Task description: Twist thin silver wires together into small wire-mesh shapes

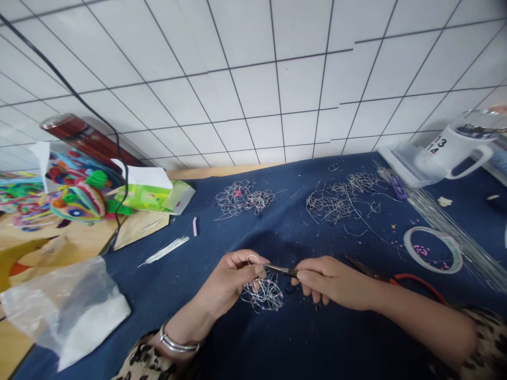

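My left hand point(236, 275) pinches a bundle of bent silver wire point(264, 295) with small pink beads in it, hanging below the fingers over the dark blue cloth. A thin wire loop rises between thumb and forefinger. In my right hand point(330, 279) is a pair of pliers point(279, 269), its fingers wrapped round the handles. The jaws reach left to the wire at my left fingertips; whether they are clamped on it I cannot make out. Scissors with red handles point(414, 278) lie partly beneath my right forearm.
Tangled wire piles point(332, 203) lie on the cloth point(174, 295), with straight wires point(447, 227) and a round dish of pink beads point(433, 250) at right. A white mug point(455, 150) stands behind. Leftward are a plastic bag point(67, 311), a green packet point(154, 192) and a red flask point(87, 137).
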`<state>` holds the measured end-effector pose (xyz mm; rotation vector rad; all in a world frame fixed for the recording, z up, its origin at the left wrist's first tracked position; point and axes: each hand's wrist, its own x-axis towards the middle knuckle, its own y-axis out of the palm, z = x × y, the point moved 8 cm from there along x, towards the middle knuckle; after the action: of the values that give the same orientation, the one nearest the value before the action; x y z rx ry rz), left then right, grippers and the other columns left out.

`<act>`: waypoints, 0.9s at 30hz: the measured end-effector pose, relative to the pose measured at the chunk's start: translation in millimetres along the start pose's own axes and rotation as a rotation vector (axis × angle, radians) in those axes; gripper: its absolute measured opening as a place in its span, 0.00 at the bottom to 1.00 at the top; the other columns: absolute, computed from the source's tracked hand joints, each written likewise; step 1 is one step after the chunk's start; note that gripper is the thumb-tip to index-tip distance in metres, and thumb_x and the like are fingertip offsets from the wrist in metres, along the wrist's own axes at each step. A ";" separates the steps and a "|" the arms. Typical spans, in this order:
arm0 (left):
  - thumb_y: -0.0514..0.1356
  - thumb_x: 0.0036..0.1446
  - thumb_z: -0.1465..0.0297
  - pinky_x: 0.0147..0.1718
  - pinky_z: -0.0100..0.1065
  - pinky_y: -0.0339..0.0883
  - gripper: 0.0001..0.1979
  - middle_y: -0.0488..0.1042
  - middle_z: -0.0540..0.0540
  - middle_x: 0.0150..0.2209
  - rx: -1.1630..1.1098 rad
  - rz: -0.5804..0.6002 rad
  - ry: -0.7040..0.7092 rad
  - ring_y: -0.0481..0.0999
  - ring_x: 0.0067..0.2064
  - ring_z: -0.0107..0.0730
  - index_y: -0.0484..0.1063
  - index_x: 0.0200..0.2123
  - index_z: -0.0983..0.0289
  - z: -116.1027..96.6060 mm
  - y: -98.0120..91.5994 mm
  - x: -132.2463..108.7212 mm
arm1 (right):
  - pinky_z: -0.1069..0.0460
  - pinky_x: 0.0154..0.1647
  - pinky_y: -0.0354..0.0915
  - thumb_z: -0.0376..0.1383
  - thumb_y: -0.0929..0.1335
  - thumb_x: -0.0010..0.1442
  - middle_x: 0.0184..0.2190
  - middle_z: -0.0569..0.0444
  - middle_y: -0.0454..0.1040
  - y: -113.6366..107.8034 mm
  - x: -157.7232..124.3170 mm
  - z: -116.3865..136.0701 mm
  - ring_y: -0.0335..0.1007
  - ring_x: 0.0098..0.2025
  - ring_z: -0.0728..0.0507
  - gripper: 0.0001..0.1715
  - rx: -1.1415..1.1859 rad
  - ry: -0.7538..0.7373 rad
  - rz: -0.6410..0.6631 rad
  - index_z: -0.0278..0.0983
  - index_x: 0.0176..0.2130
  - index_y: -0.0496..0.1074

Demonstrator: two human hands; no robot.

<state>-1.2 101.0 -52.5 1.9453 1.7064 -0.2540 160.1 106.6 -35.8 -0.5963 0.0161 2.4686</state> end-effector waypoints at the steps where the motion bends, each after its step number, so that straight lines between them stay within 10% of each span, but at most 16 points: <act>1: 0.66 0.45 0.72 0.20 0.21 0.62 0.05 0.72 0.49 0.21 0.003 -0.001 -0.003 0.66 0.19 0.18 0.76 0.28 0.68 0.1 0.5 0.2 | 0.59 0.23 0.62 0.40 0.58 0.64 0.28 0.53 0.69 -0.3 0.0 0.4 0.65 0.24 0.53 0.18 -0.007 -0.002 -0.003 0.32 0.40 0.70; 27: 0.66 0.46 0.73 0.20 0.21 0.63 0.05 0.72 0.49 0.22 -0.030 0.003 -0.034 0.68 0.20 0.18 0.75 0.29 0.68 4.2 0.0 -0.4 | 0.56 0.29 0.55 0.38 0.57 0.63 0.25 0.56 0.66 -5.1 -0.1 11.0 0.60 0.27 0.51 0.17 -0.185 -0.060 -0.060 0.35 0.36 0.71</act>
<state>-0.4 98.5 -55.8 1.9118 1.6761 -0.2573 158.4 112.3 -25.3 -0.5910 -0.2523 2.4447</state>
